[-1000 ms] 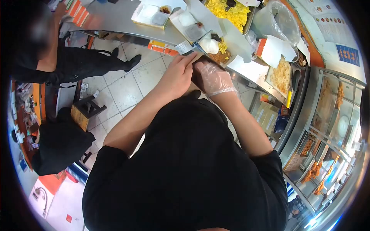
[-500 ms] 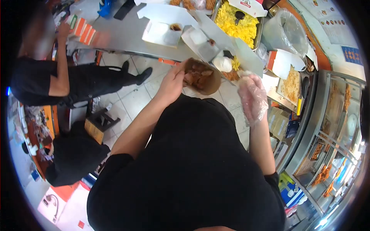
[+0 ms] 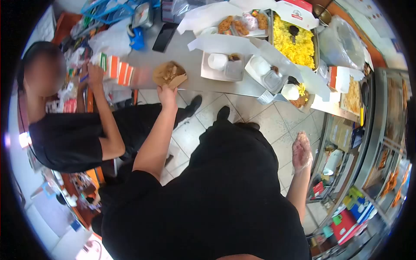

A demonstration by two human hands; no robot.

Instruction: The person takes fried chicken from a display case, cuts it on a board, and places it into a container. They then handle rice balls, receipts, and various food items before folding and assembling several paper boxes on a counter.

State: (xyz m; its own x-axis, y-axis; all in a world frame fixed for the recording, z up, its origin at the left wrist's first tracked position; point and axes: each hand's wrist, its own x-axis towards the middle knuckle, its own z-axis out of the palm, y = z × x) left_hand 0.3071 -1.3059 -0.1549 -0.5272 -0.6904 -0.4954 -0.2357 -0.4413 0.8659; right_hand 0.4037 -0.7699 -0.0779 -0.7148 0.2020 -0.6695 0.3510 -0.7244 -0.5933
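Over the front edge of the steel table, my left hand [image 3: 167, 96] grips the lower rim of a brown paper food container [image 3: 167, 73]. Browned pieces show in its opening. Well away from it, low on the right and above the floor, my right hand [image 3: 302, 151] wears a clear plastic glove. Its fingers curl loosely, and I see nothing held in them. Nearest to that hand is an open white box [image 3: 299, 99] with a white mound, yellow rice and a brown piece. Further white boxes [image 3: 223, 71] holding small lidded cups stand along the table edge.
A tray of yellow rice [image 3: 292, 43] with a black scoop sits at the back. A phone [image 3: 164, 37] lies on the steel table [image 3: 143, 60]. To the left, a co-worker [image 3: 69, 134] reaches toward striped cartons [image 3: 119, 69]. A heated display cabinet [image 3: 385, 143] borders the right side.
My left hand has carried the brown paper container leftward and out over the table. My gloved right hand has dropped back from the food box, down and to the right. The view has shifted.
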